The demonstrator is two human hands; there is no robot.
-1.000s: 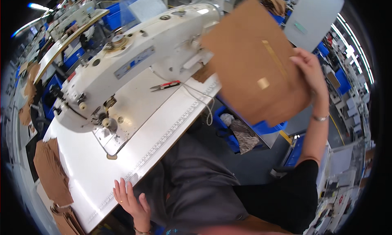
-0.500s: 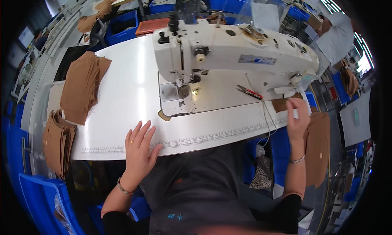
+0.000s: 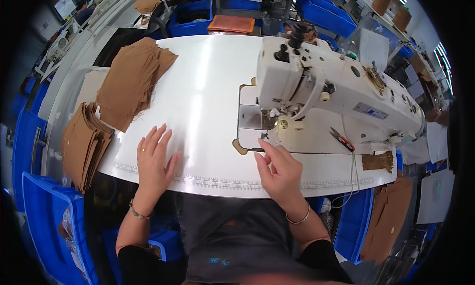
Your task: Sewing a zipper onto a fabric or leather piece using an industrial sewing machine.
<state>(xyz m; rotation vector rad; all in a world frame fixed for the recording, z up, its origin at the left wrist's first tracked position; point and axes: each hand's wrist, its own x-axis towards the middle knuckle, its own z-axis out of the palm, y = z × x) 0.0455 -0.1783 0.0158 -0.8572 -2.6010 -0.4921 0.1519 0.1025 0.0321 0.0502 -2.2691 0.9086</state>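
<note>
Fanning out on the left of the white table (image 3: 208, 87), a pile of brown fabric pieces (image 3: 131, 82) is pointing its frayed edge toward the left hand (image 3: 154, 161). This hand is holding nothing: fingers slightly spread, thumb apart, near the pile but not touching it; contact with the tabletop, cannot tell. The right hand (image 3: 283, 173) is hanging at the near side, just in front of the sewing machine (image 3: 341, 77), thumb and forefinger parted, other fingers curling, nothing visible between them. Change noted: a second ago the right hand was gripping a large brown panel; now brown panels (image 3: 388, 220) are hanging past the table's right end, apparently leaving both hands free at the machine. A folded brown bundle (image 3: 81, 146) is leaning at the near left; red-handled snips (image 3: 342, 139) and a brown scrap (image 3: 377, 162) are lying toward the right. Containers: the right blue bin (image 3: 354, 230) is standing beside the panels, its contents hidden; whether it is bearing them, cannot tell. The near left blue bin (image 3: 42, 211) is holding clear plastic (image 3: 69, 230) and something brown. Beyond the table, a far blue bin (image 3: 190, 28) is standing left of a red-orange case (image 3: 231, 24), its inside showing too dark to read.
</note>
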